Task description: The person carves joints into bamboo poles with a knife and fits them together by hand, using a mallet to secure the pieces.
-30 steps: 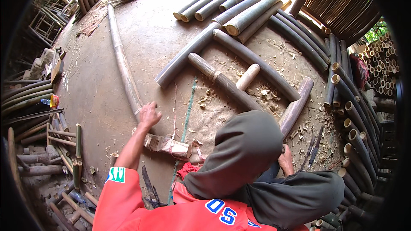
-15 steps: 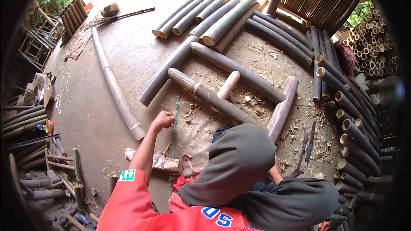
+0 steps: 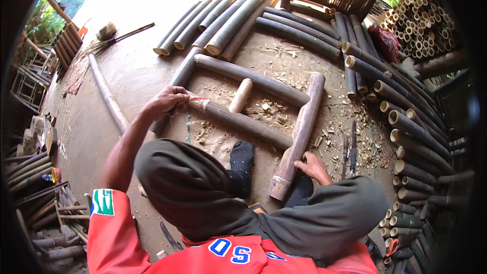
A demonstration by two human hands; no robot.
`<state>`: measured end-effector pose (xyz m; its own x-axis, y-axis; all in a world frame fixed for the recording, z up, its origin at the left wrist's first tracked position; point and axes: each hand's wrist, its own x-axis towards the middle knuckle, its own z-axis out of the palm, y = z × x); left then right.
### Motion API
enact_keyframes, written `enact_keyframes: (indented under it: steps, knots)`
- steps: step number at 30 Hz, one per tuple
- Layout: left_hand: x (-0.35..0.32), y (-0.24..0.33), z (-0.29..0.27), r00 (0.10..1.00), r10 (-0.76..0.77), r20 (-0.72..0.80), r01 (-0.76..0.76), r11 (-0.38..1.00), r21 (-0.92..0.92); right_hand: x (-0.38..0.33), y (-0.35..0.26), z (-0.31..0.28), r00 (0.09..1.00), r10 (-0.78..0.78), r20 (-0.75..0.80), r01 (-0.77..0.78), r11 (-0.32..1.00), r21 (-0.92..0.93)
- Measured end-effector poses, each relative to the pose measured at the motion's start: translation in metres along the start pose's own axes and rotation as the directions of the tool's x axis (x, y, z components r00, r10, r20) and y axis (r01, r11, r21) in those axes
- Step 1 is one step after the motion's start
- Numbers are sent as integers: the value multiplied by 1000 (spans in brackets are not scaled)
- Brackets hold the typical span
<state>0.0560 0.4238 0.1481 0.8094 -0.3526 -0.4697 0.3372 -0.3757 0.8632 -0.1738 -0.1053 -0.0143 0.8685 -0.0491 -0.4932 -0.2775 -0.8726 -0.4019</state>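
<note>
Bamboo pole (image 3: 238, 119) lies on the ground ahead; left hand (image 3: 165, 101) grips its near end. Right hand (image 3: 313, 166) rests open-fingered against a second, thicker bamboo pole (image 3: 299, 134). Both look stiff, fairly heavy, smooth-skinned; best gripped near the ends, away from splintery cuts.

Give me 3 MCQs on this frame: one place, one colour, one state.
1. Where is the left hand?
A. at the end of a bamboo pole
B. on the broom
C. on a knee

2. What colour is the sock?
A. white
B. black
C. yellow

3. How does the short pale bamboo piece lie?
A. upright
B. held in the air
C. flat on the ground

Answers: 1 A, the fingers close on the pole's near end. 2 B, it shows dark beside the poles. 3 C, it lies between two poles, untouched.
</note>
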Motion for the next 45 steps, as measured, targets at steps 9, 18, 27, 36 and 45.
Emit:
enact_keyframes:
  steps: [9,18,27,36,45]
  knots:
    - [-94,-111,49,835,475,-279,-94,623,776,-7,13,78,979,35,-202,55,904,424]
    - [-199,-256,180,828,62,-557,448,525,724,-16,30,63,991,63,-116,-8,908,419]
    - [-229,-273,92,730,101,-676,579,433,690,-29,36,45,995,75,-67,-42,914,403]
    - [-22,-154,97,654,356,-668,33,868,495,-45,33,26,997,77,-12,-66,924,376]
    - [137,-164,109,607,175,-775,121,944,308,-103,70,33,968,210,-135,-86,788,610]
